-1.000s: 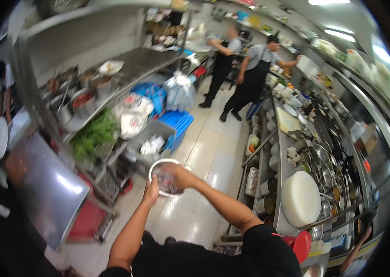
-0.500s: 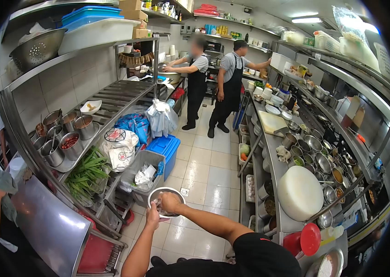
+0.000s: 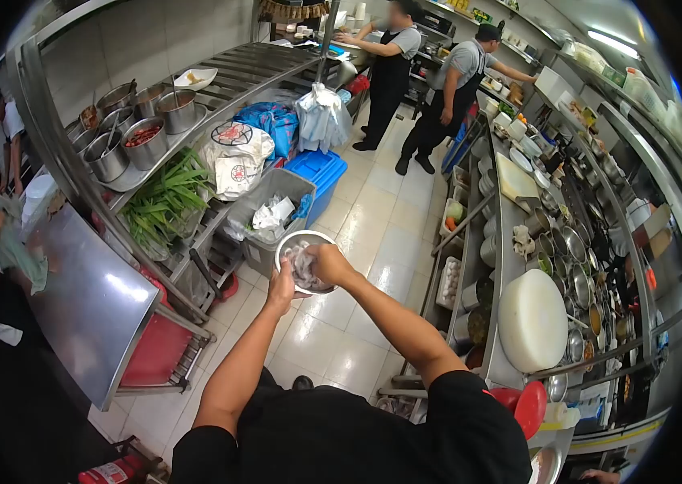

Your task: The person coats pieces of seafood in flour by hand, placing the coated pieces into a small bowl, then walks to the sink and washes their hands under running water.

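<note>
In the head view, the person holds a white-rimmed bowl (image 3: 328, 285) out ahead of the body, above the tiled floor; it serves as the landmark here. The left forearm angles up and inward from the lower left, and the left hand (image 3: 282, 284) cups the bowl's near left side, its grip closed on the wall with the thumb up by the rim. The right arm slants in from the lower right, elbow out to the side and bent, and the right hand (image 3: 333, 264) dips over the right rim with the knuckles upward. Its fingertips are hidden among greyish, wet-looking pieces (image 3: 304, 262) inside the bowl, so whether that grip is spread or pinching cannot be told.

Just beyond the bowl, to its left, is a grey bin (image 3: 258, 252) holding white crumpled material, with a blue lidded container (image 3: 318, 171) behind it. Farther left are long green leaves (image 3: 165, 198) and steel pots (image 3: 145, 143) on a rack. To the bowl's right, a thick white round block (image 3: 533, 321) lies on the steel table (image 3: 503, 361).

A pale bag (image 3: 233, 161) beyond the bin bears round printed emblems, their lettering too small to read. A red fire extinguisher (image 3: 112, 470), well below and left of the bowl, carries a white label, also illegible.
</note>
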`<state>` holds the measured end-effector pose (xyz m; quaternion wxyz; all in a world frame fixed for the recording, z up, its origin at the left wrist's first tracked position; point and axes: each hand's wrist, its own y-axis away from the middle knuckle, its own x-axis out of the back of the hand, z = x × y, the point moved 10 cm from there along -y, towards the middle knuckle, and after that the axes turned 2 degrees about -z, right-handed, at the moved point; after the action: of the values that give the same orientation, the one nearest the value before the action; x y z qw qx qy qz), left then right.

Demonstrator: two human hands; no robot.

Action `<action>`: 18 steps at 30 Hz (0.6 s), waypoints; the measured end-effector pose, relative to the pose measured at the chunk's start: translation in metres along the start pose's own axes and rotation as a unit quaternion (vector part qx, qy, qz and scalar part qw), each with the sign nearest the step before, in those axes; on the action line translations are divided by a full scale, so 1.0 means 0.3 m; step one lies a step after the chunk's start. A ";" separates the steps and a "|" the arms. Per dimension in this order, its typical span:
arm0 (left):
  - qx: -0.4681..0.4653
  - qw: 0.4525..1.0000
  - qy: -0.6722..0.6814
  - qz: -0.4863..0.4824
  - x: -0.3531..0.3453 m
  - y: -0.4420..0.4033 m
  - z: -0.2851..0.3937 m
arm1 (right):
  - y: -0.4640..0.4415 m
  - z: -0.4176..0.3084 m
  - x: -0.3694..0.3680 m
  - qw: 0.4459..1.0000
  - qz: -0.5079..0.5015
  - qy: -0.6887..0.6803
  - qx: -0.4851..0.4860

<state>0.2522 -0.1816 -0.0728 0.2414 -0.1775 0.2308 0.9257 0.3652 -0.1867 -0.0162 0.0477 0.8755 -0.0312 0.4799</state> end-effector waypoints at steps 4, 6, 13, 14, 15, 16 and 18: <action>0.013 0.997 -0.082 0.000 0.090 -0.151 -0.161 | 0.038 -0.059 0.073 0.980 0.084 -0.074 0.161; -0.124 0.966 -0.212 -0.077 -0.066 -0.057 -0.002 | 0.077 -0.102 0.044 0.985 0.063 0.060 0.146; -0.030 0.977 -0.032 -0.207 -0.019 -0.402 -0.424 | 0.035 0.153 -0.094 0.993 0.099 -0.058 -0.001; 0.014 0.979 -0.076 -0.190 -0.036 -0.413 -0.440 | 0.071 0.161 -0.051 0.992 0.087 -0.065 -0.071; 0.059 0.977 -0.119 -0.169 -0.022 -0.388 -0.464 | 0.117 0.158 -0.001 0.985 0.073 -0.070 -0.140; 0.082 0.975 -0.111 -0.173 -0.065 -0.350 -0.443 | 0.090 0.233 -0.068 0.991 0.075 0.015 -0.112; 0.113 0.971 -0.094 -0.190 -0.211 -0.248 -0.332 | 0.104 0.272 -0.007 0.985 0.068 0.080 -0.139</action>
<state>0.3652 -0.1981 -0.1530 0.4516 -0.1019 0.2721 0.8436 0.4293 -0.2269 -0.0601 0.1387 0.8148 -0.1530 0.5417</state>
